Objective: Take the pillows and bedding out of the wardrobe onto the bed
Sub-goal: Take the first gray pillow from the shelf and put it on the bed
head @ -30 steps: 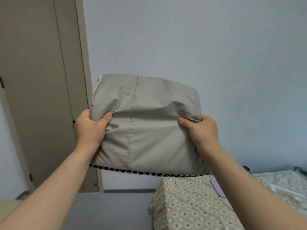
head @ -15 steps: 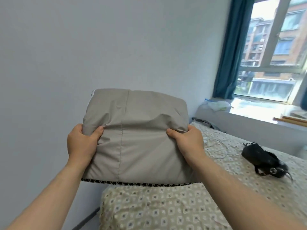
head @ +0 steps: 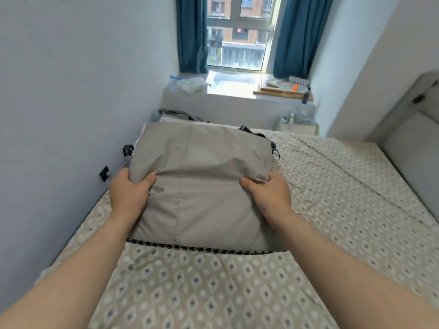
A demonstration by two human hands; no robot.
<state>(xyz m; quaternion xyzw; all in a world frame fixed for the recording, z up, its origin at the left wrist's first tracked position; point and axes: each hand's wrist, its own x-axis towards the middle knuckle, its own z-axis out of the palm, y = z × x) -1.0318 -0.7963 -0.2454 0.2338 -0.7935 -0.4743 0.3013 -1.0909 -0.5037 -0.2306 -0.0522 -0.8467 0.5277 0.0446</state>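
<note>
— Holding what, closest to us?
— We grip the grey pillow (head: 204, 186) by its two sides. Our left hand (head: 129, 193) and our right hand (head: 268, 195) each clamp the fabric, thumbs on top, fingers tucked under.
— Where is it?
— Over the bed (head: 332, 198), toward the wall side. A black-and-white checked trim (head: 202, 249) runs under its near edge. We cannot tell whether it rests on the sheet.
— And beyond?
— The grey headboard (head: 408, 143) is at right, and the window (head: 240, 43) between blue curtains (head: 192, 34) is farthest.

Home bedroom: bed (head: 332, 198), curtained window (head: 240, 36)
</note>
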